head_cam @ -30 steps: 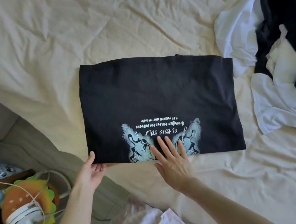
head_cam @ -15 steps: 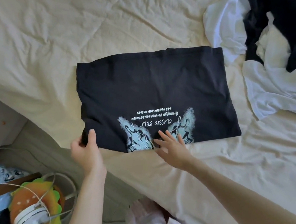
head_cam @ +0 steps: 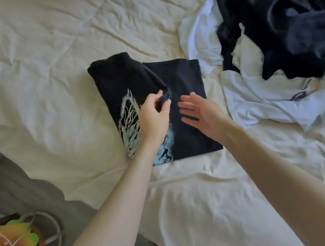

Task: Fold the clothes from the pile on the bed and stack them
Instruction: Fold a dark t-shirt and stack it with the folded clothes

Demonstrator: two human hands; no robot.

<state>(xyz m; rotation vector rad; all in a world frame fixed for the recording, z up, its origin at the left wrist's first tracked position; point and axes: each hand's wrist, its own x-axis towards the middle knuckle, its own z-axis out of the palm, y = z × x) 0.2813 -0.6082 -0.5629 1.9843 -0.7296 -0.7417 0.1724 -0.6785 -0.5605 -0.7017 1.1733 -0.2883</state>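
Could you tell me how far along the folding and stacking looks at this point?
Early on. No finished stack is visible. In hand: the black T-shirt lies on the bed, already narrowed, and the left hand pinches its left side, carrying it over the right half, while the right hand is open above the cloth. Left: the pile of dark and white clothes on the right looks unfolded.

text: none legible | black T-shirt (head_cam: 186, 106): pale print only, no readable words

Single head cam, looks fwd and down, close over bed (head_cam: 45, 77).
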